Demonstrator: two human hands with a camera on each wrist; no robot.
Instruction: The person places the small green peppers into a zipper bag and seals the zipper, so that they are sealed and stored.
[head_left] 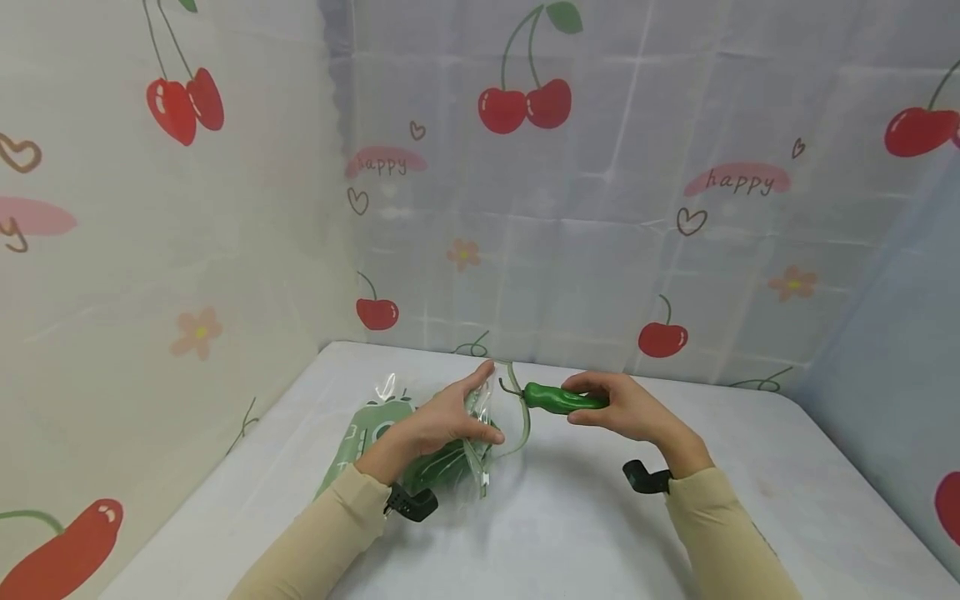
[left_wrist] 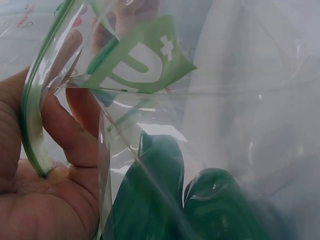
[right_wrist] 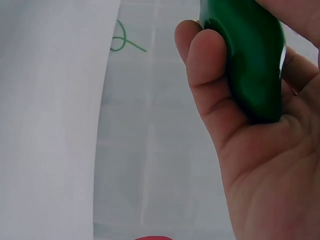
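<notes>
A clear plastic zip bag (head_left: pixel 367 433) with a light green print lies on the left part of the table. My left hand (head_left: pixel 442 417) holds it at its mouth, thumb and forefinger spread apart. In the left wrist view, the bag's green zip strip (left_wrist: pixel 29 125) runs across the palm beside curled fingers. Dark green peppers (left_wrist: pixel 150 195) show through the plastic. My right hand (head_left: pixel 626 410) grips a long, glossy green pepper (head_left: pixel 555 398) between thumb and fingers, its thin curved stem pointing left at the bag's mouth. The right palm hides part of the pepper.
A white-covered table (head_left: pixel 570 517) carries the bag. Cherry-printed curtains (head_left: pixel 570 250) close in the back and both sides. Black wrist cameras (head_left: pixel 411 503) sit on both forearms, below the hands.
</notes>
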